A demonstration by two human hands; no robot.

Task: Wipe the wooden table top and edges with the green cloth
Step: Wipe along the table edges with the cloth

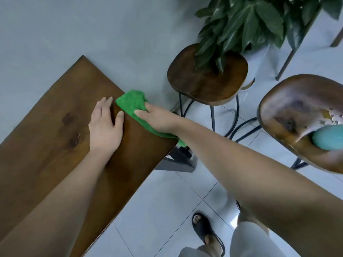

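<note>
We lose the dark brown wooden table top (46, 145) past the frame's left and bottom edges. The rounded wooden stool seat (297, 115) at right and its turquoise object (328, 138) are cropped there too.

arms: bare, no sleeves | trousers (246, 242): light grey | sandal (203, 226): black, open-toe

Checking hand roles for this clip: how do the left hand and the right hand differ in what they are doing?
The left hand lies flat and bare on the wooden table top, holding nothing; the right hand presses the green cloth. The left rests further in on the top, the right at its end edge, cloth draped over it. Both touch the table.
</note>
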